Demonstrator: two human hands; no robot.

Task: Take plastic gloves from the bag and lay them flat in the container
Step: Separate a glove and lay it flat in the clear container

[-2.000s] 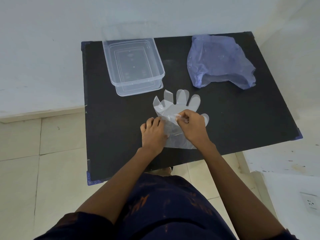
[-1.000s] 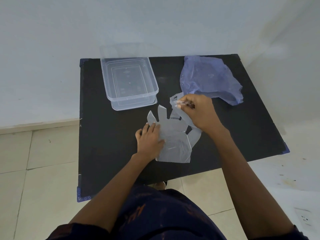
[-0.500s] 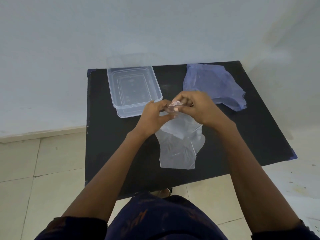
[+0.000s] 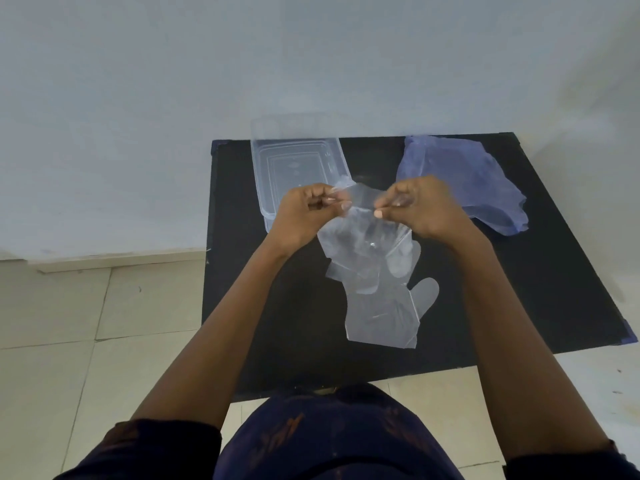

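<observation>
A clear plastic glove (image 4: 363,237) hangs in the air above the black table (image 4: 519,289). My left hand (image 4: 304,213) and my right hand (image 4: 419,206) each pinch its upper edge and hold it stretched between them. Under it another clear glove (image 4: 388,313) lies flat on the table, its fingers partly hidden by the held one. The clear rectangular container (image 4: 294,161) stands at the back left of the table, just beyond my left hand. The crumpled bluish plastic bag (image 4: 464,174) lies at the back right, behind my right hand.
A clear lid (image 4: 270,223) sits under the container. The table stands against a pale wall, with tiled floor to the left and in front. My lap in dark cloth fills the bottom of the view.
My right hand peeled one glove up from the stack on the table, my left hand let go of the stack and joined it, and both hands have pulled the glove's edge apart.
</observation>
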